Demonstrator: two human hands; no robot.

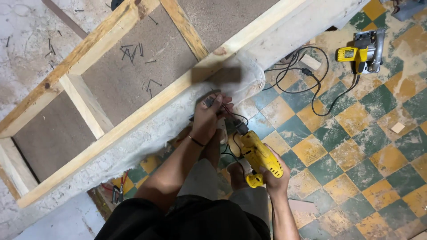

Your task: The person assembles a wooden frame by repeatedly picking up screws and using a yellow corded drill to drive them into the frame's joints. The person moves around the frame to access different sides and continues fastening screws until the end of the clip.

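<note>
At the far left a wooden frame (111, 75) lies slanted across the view, its pale rails crossing brown backing board, with loose nails (133, 51) scattered on the board. A white fabric strip (147, 140) hangs along the frame's lower edge, down to the floor. Low beside it, pliers (119, 189) with red handles lie on the ground.

The left hand (208, 116) reaches forward from a bent arm, a dark band at the wrist, fingers curled against the fabric at the frame's edge; its grip is narrow, pinching a small dark thing with the fabric, though what exactly cannot be told. Thin red and black wires run just beside these fingers.

The right hand (273, 178) is drawn back near the knees, wrist bent, its grip closed around the handle of a yellow power drill (258, 155). The drill points up and left, its dark nose close to the left hand's fingers.

Farther right, a black cord (311, 80) loops over the checkered floor (356, 133) of green and yellow tiles, dusted with sawdust. At top right a yellow circular saw (362, 52) rests on the floor.
</note>
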